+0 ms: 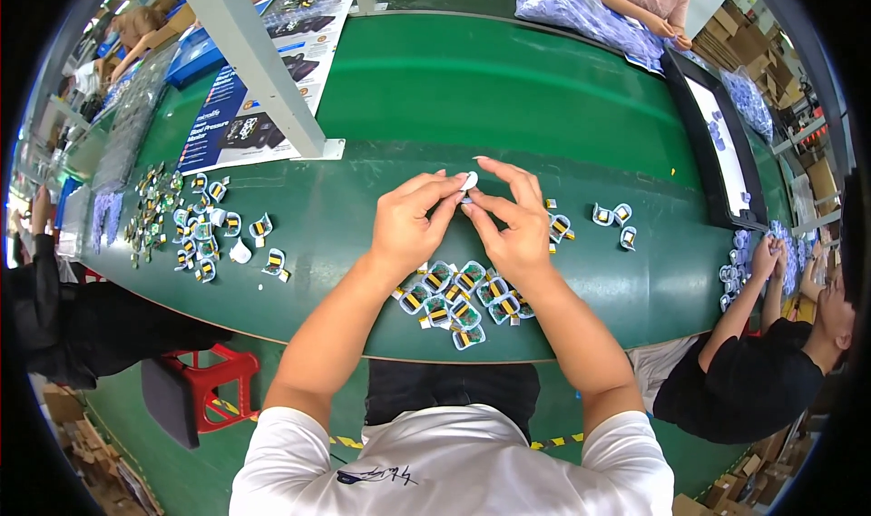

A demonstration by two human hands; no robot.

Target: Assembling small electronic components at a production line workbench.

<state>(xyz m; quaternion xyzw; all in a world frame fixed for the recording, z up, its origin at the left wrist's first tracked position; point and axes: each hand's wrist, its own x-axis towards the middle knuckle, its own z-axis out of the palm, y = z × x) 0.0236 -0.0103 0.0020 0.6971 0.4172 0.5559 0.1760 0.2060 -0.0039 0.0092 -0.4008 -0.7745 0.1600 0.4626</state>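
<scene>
Over the middle of the green workbench [381, 89], my two hands meet at chest height. My left hand [413, 221] pinches a small white rounded plastic piece [469, 181] between thumb and forefinger. The fingertips of my right hand [513, 221] close on the lower side of the same piece, its other fingers raised. Fingers cover part of it, so its exact kind is unclear. Just below my hands lies a cluster of small white casings [465, 314] with green boards and black-and-yellow parts inside. A few more casings [559, 228] sit beside my right wrist.
At left are more casings [207, 246] and loose green circuit boards [150, 212]. A grey post [263, 62] stands on a printed sheet [313, 62]. Three casings [622, 214] and a black tray [699, 144] are at right. Co-workers sit around; a red stool [238, 380] stands lower left.
</scene>
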